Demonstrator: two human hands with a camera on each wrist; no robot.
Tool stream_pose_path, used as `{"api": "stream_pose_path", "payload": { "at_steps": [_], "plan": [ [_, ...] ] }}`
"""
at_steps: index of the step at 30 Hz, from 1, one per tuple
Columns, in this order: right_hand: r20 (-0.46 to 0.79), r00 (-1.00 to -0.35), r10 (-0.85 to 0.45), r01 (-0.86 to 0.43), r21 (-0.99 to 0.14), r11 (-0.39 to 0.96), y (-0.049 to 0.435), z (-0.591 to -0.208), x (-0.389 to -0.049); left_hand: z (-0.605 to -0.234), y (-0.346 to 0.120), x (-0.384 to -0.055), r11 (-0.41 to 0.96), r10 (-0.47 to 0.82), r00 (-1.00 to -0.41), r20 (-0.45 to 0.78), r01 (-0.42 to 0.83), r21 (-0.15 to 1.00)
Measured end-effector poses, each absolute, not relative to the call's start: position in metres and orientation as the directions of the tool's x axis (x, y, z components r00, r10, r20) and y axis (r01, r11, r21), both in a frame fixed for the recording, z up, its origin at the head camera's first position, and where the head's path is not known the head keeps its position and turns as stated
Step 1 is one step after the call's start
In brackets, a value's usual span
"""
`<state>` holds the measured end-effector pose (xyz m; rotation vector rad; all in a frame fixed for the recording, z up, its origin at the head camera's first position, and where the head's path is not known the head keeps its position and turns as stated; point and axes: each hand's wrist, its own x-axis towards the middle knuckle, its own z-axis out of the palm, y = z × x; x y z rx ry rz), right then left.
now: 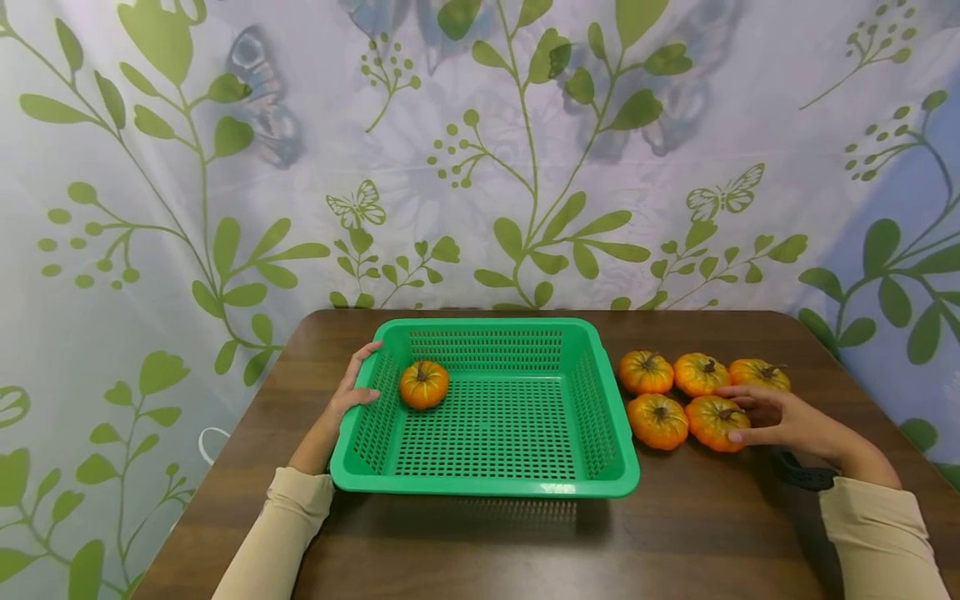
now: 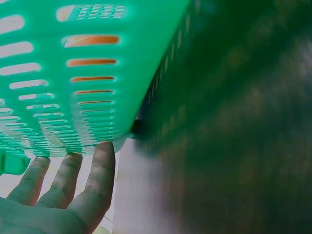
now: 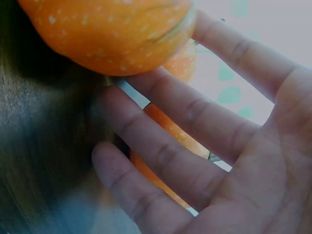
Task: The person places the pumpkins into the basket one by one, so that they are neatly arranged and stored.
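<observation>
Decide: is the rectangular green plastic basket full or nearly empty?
Nearly empty: the basket holds only one round orange pumpkin; most of its perforated floor is bare.

An indoor room, its kind unclear, with a leaf-print backdrop (image 1: 420, 150) behind a brown table (image 1: 690, 525).

Green slotted plastic basket (image 1: 483, 485) is open side up; one orange ribbed pumpkin (image 1: 423, 387) inside near left wall, stem up. Five more orange-yellow pumpkins (image 1: 699, 382) sit just right: three back, two front.
</observation>
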<state>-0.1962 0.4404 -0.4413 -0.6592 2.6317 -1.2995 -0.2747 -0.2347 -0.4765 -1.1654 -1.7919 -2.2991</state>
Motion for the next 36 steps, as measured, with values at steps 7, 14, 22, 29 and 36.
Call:
{"api": "stream_pose_path", "payload": {
  "at_steps": [7,14,22,29,36],
  "plan": [
    [0.094,-0.843,-0.530,-0.389,-0.787,0.479,0.442,-0.446,-0.198,-0.476,-0.235,-0.273,-0.333,0.420,-0.730,0.539,0.429,0.840],
    [0.144,-0.798,-0.585,-0.445,-0.795,0.411,0.443,-0.450,-0.200,-0.477,-0.235,-0.273,-0.332,0.422,-0.731,0.536,0.426,0.842],
    [0.157,-0.792,-0.590,-0.460,-0.789,0.407,0.443,-0.449,-0.200,-0.477,-0.234,-0.273,-0.339,0.425,-0.733,0.531,0.415,0.845],
    [0.142,-0.809,-0.570,-0.453,-0.770,0.450,0.442,-0.445,-0.198,-0.477,-0.234,-0.276,-0.353,0.430,-0.714,0.552,0.429,0.831],
    [0.194,-0.805,-0.561,-0.485,-0.759,0.434,0.438,-0.438,-0.196,-0.476,-0.234,-0.275,-0.347,0.422,-0.723,0.547,0.429,0.834]
  ]
}}
